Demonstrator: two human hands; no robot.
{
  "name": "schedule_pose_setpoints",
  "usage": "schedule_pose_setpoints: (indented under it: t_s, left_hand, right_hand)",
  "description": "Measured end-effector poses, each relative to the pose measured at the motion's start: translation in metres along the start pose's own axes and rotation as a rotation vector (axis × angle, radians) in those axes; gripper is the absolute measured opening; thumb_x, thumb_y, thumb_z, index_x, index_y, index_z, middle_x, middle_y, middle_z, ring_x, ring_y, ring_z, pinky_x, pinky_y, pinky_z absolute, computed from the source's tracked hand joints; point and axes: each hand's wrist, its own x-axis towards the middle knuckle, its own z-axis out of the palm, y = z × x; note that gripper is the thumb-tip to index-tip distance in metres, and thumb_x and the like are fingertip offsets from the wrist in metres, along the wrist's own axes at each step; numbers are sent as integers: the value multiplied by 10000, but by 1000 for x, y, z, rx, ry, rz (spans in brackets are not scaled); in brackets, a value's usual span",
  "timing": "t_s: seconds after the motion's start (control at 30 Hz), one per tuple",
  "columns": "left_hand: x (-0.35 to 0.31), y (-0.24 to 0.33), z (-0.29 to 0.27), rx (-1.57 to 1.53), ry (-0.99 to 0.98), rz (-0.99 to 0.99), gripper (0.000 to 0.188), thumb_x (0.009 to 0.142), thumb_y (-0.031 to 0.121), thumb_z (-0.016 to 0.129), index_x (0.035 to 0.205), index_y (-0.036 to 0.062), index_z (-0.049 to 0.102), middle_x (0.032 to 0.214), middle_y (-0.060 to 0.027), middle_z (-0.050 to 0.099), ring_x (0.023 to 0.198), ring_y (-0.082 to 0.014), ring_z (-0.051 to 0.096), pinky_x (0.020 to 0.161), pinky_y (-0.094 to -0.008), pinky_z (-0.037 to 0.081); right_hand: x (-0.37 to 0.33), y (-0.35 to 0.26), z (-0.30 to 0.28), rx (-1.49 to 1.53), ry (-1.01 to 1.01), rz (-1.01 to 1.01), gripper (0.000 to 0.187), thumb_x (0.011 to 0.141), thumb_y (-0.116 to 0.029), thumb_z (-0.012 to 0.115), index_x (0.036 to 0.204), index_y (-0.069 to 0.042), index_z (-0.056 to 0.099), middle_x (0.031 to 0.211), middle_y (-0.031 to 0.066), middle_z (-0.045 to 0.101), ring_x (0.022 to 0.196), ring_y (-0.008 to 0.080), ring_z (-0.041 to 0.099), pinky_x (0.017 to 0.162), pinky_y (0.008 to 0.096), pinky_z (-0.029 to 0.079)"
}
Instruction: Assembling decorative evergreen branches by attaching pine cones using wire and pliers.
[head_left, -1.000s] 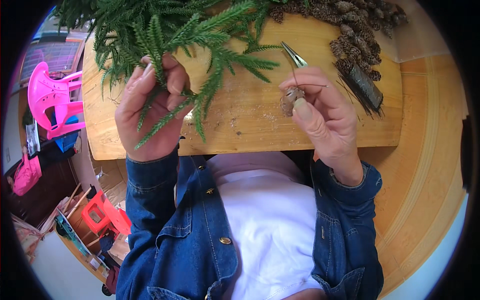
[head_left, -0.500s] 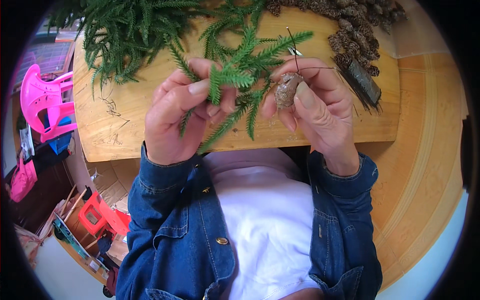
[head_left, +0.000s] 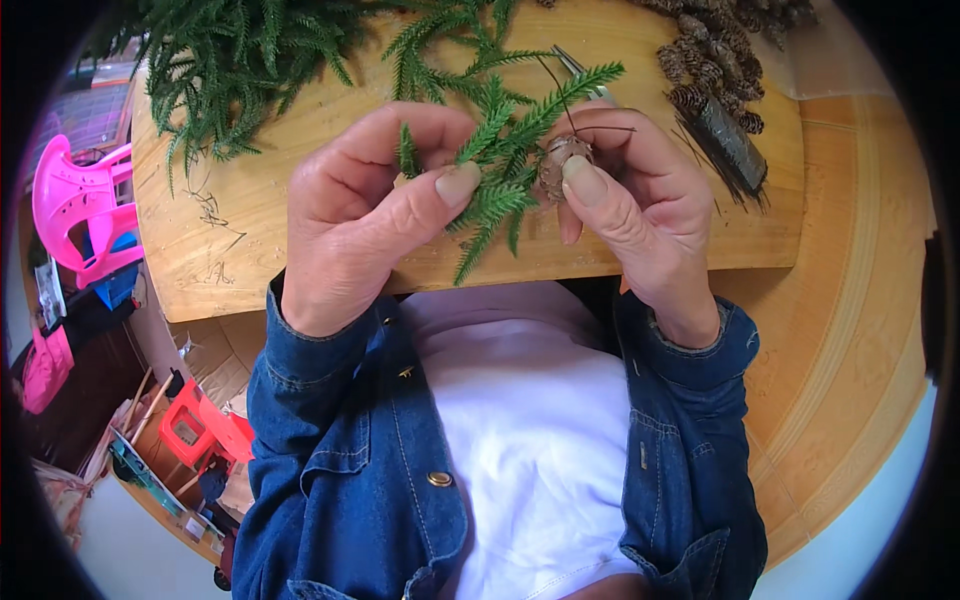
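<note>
Between thumb and fingers, my left hand (head_left: 375,205) pinches a green artificial pine sprig (head_left: 500,150) that fans out to the right. My right hand (head_left: 645,200) grips a small brown pine cone (head_left: 562,160) by its side. Thin dark wire (head_left: 572,112) is fixed to the cone, one end rising up and another pointing right. The cone sits right beside the sprig's needles; whether they touch I cannot tell. Both hands are raised over the near edge of the wooden table (head_left: 250,270).
A heap of green pine sprigs (head_left: 240,80) covers the table's far left. At the far right lie several pine cones (head_left: 720,60) and a bundle of dark wires (head_left: 730,155). A metal tool (head_left: 580,72), partly hidden, lies behind my right hand. A pink stool (head_left: 85,210) stands left.
The sprig has turned in my left hand, whose thumb now points right. The pine cone has moved left and slightly up, closer to the sprig.
</note>
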Motion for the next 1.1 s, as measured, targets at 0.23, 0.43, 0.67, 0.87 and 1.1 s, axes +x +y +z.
schedule_pose_setpoints:
  t_s: [0.23,0.43,0.67,0.87,1.1]
  left_hand:
    - [4,-17,10,-13,131,162,247,856,40,642,1083,-25,569,919,-18,566,809,-57,515,730,-186,419]
    - [5,-27,7,-138,37,90,192,900,105,545,1038,-29,531,985,-80,553,850,-136,519,773,-269,416]
    - [11,-34,3,-294,7,15,202,879,145,487,997,-17,510,964,-87,518,827,-169,499,758,-306,395]
    - [10,-34,13,-205,94,53,215,819,62,489,1019,-16,500,953,-78,515,835,-156,484,800,-306,397]
    - [12,-34,15,-234,123,137,328,817,-21,500,1142,-17,457,956,-38,535,809,-77,467,721,-195,372]
  right_hand:
    - [-1,9,-5,8,23,38,206,913,-142,614,1034,21,580,807,21,605,673,45,547,553,170,424]
    - [-3,14,-10,-26,26,63,307,922,-184,590,1101,60,543,844,96,617,628,92,538,551,208,432]
    - [-5,16,-8,-13,54,53,303,920,-167,592,1109,65,538,862,94,617,650,95,553,561,205,440]
    - [-6,26,-11,-87,17,-30,293,922,-138,584,1130,62,535,934,106,615,723,105,568,592,210,457]
    - [-10,16,-17,-420,111,-298,282,909,-94,581,1144,57,537,1000,124,612,803,114,558,641,212,470]
